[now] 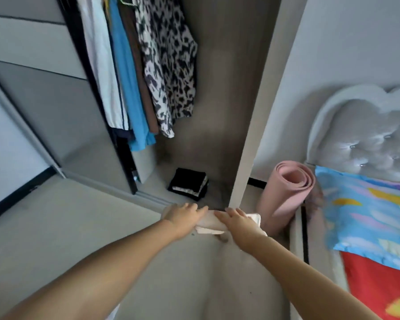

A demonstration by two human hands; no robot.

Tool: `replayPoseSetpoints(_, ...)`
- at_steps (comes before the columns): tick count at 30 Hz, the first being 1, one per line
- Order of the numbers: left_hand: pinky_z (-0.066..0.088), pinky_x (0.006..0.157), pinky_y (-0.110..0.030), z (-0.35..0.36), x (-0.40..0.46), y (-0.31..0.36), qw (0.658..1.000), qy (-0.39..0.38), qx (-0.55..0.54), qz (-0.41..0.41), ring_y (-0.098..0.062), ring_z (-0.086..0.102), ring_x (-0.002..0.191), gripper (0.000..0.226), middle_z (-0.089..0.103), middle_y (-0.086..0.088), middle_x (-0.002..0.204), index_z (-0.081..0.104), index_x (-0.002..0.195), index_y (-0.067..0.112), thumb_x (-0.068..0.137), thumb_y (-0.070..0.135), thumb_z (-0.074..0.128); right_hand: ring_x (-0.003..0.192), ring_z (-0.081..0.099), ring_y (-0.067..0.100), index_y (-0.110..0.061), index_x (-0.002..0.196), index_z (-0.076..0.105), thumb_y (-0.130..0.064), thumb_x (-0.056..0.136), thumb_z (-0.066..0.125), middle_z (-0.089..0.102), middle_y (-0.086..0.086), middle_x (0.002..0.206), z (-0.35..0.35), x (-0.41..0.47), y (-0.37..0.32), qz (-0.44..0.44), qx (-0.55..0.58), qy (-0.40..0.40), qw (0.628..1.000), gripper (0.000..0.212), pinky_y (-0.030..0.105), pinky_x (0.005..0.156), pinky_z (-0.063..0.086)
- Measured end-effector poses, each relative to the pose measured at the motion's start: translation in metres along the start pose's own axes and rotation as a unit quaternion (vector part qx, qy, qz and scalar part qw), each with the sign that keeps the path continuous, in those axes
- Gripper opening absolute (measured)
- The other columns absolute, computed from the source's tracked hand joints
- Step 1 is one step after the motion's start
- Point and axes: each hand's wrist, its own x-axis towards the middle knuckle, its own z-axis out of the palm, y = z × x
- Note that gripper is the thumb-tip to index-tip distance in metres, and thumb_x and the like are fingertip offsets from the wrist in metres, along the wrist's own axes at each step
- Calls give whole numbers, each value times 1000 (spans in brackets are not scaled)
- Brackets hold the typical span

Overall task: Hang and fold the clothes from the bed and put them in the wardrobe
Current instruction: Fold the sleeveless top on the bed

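Both my hands hold a folded pale pink and white cloth [210,225] low in front of the open wardrobe [217,100]. My left hand [183,214] grips its left end and my right hand [238,219] presses on its right end. On the wardrobe floor lies a folded black garment stack [188,183]. Several clothes hang at the upper left: a white one [102,72], a blue one [127,88] and a black-and-white patterned one [169,65].
The wardrobe's sliding door [56,116] stands to the left, its side panel [259,107] to the right. A rolled pink mat [286,195] leans beside the bed [376,285], which has a colourful pillow [367,213] and tufted headboard [367,139].
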Motion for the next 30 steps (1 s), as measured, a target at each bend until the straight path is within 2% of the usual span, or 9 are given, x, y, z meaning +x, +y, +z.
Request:
replayPoseSetpoints(3,43,94,-46,12,2,-59,1000,-17,-12,-20,-32,43,125,78,40,-10,139,14,149,24,83,-3,46,136,25,30,-36,148,17,3,85,45,27,1,146,-9,43,-42,-26,-25,-7,999,79,48,108,35)
replayPoseSetpoints(7,45,93,-46,23,20,-108,999,-32,-24,-33,-30,44,124,76,41,-9,137,19,147,23,82,-3,48,135,27,31,-47,141,12,3,82,49,28,-2,143,-10,100,-60,-37,-15,-21,999,86,54,101,41)
replayPoseSetpoints(12,44,95,-47,28,76,-157,998,-39,-36,-31,-29,43,124,72,41,-8,137,17,147,26,85,-1,42,139,24,32,-46,145,12,-2,88,44,24,-4,148,-22,173,-55,-47,-26,-27,998,79,52,106,37)
replayPoseSetpoints(16,44,95,-47,22,146,-198,999,-37,-20,-23,-30,42,127,71,38,-7,141,13,149,26,89,1,41,142,22,29,-37,150,17,5,87,40,24,0,151,-35,249,-32,-57,-18,-23,998,79,43,112,31)
replayPoseSetpoints(23,45,94,-48,31,286,-273,995,-99,-7,0,-31,45,124,69,39,-8,140,13,150,26,91,5,43,132,36,29,-33,151,16,3,85,43,32,3,145,-36,395,2,-49,-8,-68,996,80,38,103,42)
replayPoseSetpoints(27,45,94,-45,70,366,-305,991,-129,-20,20,-29,46,125,67,41,-7,142,16,149,25,91,8,46,128,45,27,-38,150,18,0,88,45,35,0,145,-5,477,23,-17,-10,-85,996,77,36,97,44)
replayPoseSetpoints(30,47,92,-45,123,435,-324,989,-139,-24,36,-30,49,120,71,44,-7,138,17,149,27,89,4,46,125,47,29,-35,149,23,-3,89,46,38,5,144,41,546,47,1,-2,-102,995,72,36,99,45)
